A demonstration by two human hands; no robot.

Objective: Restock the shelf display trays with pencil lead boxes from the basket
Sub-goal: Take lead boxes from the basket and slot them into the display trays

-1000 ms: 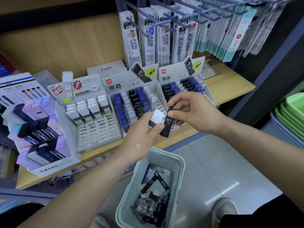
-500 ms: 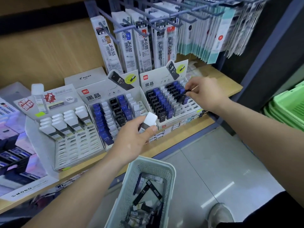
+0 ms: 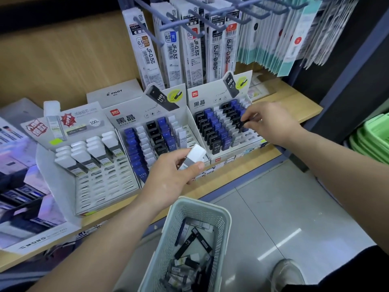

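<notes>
- The black box (image 3: pixel 242 123) could go in crooked. The slots in the right tray (image 3: pixel 212 100), just right of the middle tray (image 3: pixel 128 121), are tight and full, so a tilt may knock over the boxes next to it.
- It could also land in the wrong row, since black, blue and white rows sit side by side there.
- The white box (image 3: pixel 196 154) could slip and fall, because the person looks busy with the other hand.
- The right hand (image 3: pixel 271 123) is over the right tray, on the side far from the middle tray. Its fingers (image 3: pixel 255 113) are bent and nearly closed, and with the thumb they pinch the black box. It is too blurry to tell if the box is down in a slot yet.
- The left hand (image 3: pixel 174 175) is just in front of the middle tray. Its fingers are curled round the white box and the thumb presses on it, so the grip looks firm.
- The basket (image 3: pixel 202 208) hangs below and in front of the middle tray. Many spare boxes (image 3: pixel 189 241) lie in it, so a lot of the job seems left to do.
</notes>
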